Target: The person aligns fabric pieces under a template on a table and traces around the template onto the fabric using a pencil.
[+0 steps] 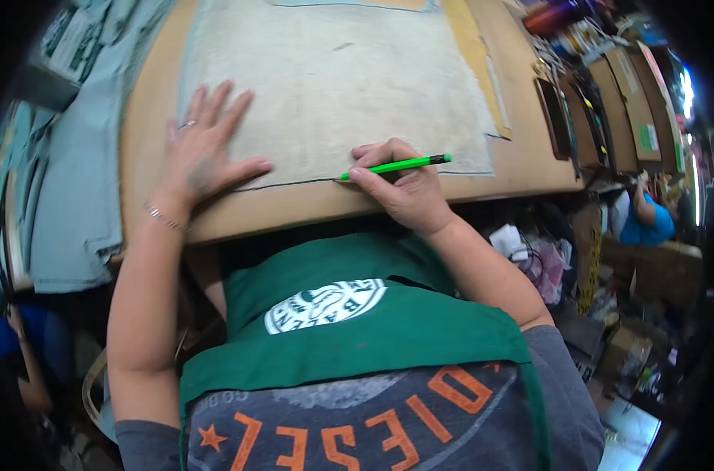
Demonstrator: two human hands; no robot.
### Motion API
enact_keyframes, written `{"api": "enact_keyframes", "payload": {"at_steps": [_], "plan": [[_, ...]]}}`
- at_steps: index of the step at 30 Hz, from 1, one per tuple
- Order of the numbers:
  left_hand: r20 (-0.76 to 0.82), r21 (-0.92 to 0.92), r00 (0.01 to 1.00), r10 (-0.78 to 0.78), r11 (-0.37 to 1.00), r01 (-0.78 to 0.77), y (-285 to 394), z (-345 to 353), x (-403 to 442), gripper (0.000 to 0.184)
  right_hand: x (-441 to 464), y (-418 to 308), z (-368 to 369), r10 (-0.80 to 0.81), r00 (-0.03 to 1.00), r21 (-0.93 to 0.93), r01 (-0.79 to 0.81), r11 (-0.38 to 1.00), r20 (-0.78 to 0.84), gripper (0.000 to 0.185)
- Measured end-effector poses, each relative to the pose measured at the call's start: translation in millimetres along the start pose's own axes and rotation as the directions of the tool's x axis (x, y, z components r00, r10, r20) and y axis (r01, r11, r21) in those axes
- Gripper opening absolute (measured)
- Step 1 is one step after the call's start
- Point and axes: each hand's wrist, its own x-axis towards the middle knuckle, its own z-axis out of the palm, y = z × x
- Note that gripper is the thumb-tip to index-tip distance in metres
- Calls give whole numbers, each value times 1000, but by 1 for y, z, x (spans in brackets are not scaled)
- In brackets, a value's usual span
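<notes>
My right hand (400,184) grips a bright green pencil (404,165) with a black band near its upper end. The pencil's tip touches the near edge of a pale, off-white sheet (318,102) lying on the tan tabletop (294,208). A dark line runs along that edge, from close to my left thumb to the tip. Pressed flat on the sheet's left side is my left hand (208,153), fingers spread, with a ring and a bracelet. Whether the sheet is paper or cloth, I cannot tell.
Stacked grey-blue fabric (78,173) lies left of the table. Yellow sheet pieces (471,59) stick out at the right. Cardboard boxes (628,98) and a dark flat case (551,118) stand farther right. Other people are partly visible, including a blue sleeve (647,224).
</notes>
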Motion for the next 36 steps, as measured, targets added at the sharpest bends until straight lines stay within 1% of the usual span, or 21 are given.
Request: {"api": "enact_keyframes", "payload": {"at_steps": [1, 2, 3, 5, 7, 8, 9, 11, 14, 17, 18, 19, 21, 23, 24, 27, 28, 30, 32, 35, 36], "plan": [[-4, 3, 1000, 2, 1000, -2, 0, 0, 0, 91, -4, 1, -18, 4, 1000, -22, -4, 1000, -7, 13], [-6, 9, 1000, 1, 1000, -1, -1, 0, 0, 91, -8, 2, -38, 71, 997, -29, -72, 997, -13, 12], [0, -1, 1000, 8, 1000, -8, -2, 1, 0, 92, -12, 8, -58, 45, 999, -51, -46, 998, -28, 12], [14, -15, 1000, 15, 1000, -15, -3, 1, 1, 93, -21, 13, -95, 66, 997, -54, -68, 996, -36, 11], [9, -40, 1000, 26, 999, -26, -2, 0, 2, 93, -31, 12, -125, 93, 990, -54, -99, 994, -107, 7], [2, -47, 999, 32, 998, -32, -2, 1, 2, 94, -37, 15, -144, 116, 982, -47, -124, 991, -148, 9], [-7, -54, 999, 37, 998, -37, -3, 1, 2, 94, -42, 17, -158, 89, 977, -47, -100, 994, -195, 8], [1, -66, 999, 40, 997, -40, -3, 1, 3, 95, -49, 13, -177, 97, 948, -30, -111, 993, -304, 8], [-3, -58, 999, 47, 997, -47, -2, 1, 5, 96, -55, 5, -186, -17, 909, -69, -13, 998, -415, 10], [1, -57, 998, 55, 997, -55, -6, 1, 3, 95, -46, -2, -140, 40, 905, 127, 15, 992, -423, 13], [5, -49, 999, 49, 998, -49, -3, 0, 3, 95, -41, -3, -118, 45, 936, 111, -7, 994, -350, 15], [10, -38, 999, 37, 999, -37, -3, 1, 4, 94, -34, -2, -95, 29, 968, 148, 9, 989, -249, 14], [-48, -26, 997, 59, 998, -60, -5, 7, 2, 90, -19, -3, -44, 13, 994, 261, 15, 965, -107, 11], [-34, 17, 999, 41, 999, -41, -6, 7, 0, 84, -6, -6, -3, 60, 998, 314, -62, 948, 17, 10], [-39, 3, 999, 33, 999, -33, -7, 6, 0, 82, -1, -7, 14, 80, 994, 322, -100, 941, 75, 10], [-77, -55, 997, 22, 998, -27, -8, 10, -2, 78, 15, -4, 50, 33, 996, 147, -46, 988, 85, 12], [-94, -67, 995, 22, 997, -29, -8, 11, -2, 77, 19, -2, 59, 30, 997, 117, -37, 992, 65, 13], [-127, -107, 992, 21, 994, -34, -8, 13, -2, 74, 23, -7, 72, 36, 996, 108, -45, 993, 87, 13], [-148, -94, 989, 18, 995, -33, -8, 16, -3, 74, 24, -9, 81, 56, 993, 68, -64, 996, 108, 13], [-163, -91, 986, 17, 995, -32, -8, 17, -3, 74, 24, -8, 91, -47, 995, -9, 48, 999, 90, 11], [-165, -92, 986, 19, 995, -34, -8, 18, -3, 74, 25, -8, 94, -55, 995, -18, 57, 998, 87, 11]]}}
